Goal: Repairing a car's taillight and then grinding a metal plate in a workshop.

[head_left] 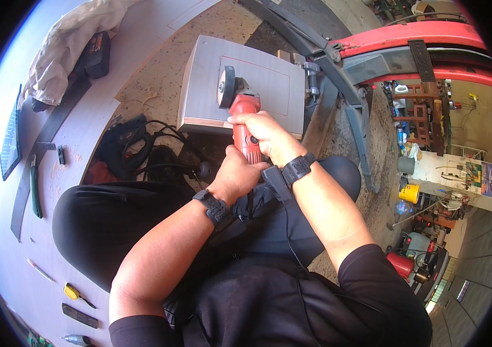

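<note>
A red angle grinder (246, 126) is held in both of my hands, its grinding disc (227, 88) over a grey-faced wooden block or box (202, 66). A rectangle is drawn in red lines on that top face. My right hand (266, 136) wraps round the grinder's body near its head, while my left hand (235, 175) grips the rear end, closer to me. Whether the disc touches the face, I cannot tell. The wood's front edge (205, 122) shows bare layers.
On the pale sheet at left lie a green-handled knife (36, 191), a metal ruler (63, 113), a yellow tape measure (72, 291) and a white cloth (78, 46). A dark corded power tool (121, 147) sits beside my left knee. Red-and-grey steel framing (367, 63) stands at right.
</note>
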`<state>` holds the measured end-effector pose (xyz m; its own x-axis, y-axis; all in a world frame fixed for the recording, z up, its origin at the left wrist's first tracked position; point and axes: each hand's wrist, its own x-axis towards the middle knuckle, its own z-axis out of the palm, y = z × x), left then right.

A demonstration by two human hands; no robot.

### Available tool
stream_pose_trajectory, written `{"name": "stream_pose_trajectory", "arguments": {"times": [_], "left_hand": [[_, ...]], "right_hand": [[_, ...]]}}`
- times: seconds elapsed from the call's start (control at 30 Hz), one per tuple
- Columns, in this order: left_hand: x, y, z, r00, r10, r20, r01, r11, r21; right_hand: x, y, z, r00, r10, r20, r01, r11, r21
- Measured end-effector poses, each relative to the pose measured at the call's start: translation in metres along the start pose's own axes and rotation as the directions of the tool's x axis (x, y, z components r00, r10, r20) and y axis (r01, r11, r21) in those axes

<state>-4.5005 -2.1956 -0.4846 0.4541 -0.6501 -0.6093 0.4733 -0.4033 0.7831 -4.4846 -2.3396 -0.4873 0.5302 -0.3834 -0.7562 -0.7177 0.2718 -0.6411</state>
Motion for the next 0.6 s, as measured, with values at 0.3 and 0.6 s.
{"name": "stream_pose_trajectory", "arguments": {"times": [0.3, 0.6], "left_hand": [[-0.0012, 0.0065, -0.0030, 1.000, -0.028, 0.001, 0.028, 1.000, 0.009], [0.0040, 0.0014, -0.0033, 1.000, 0.014, -0.013, -0.013, 1.000, 0.006]], "right_hand": [[-0.0012, -0.0047, 0.0020, 1.000, 0.025, -0.008, -0.025, 1.000, 0.002], [0.0017, -0.0051, 0.0035, 1.000, -0.009, 0.001, 0.009, 1.000, 0.005]]}}
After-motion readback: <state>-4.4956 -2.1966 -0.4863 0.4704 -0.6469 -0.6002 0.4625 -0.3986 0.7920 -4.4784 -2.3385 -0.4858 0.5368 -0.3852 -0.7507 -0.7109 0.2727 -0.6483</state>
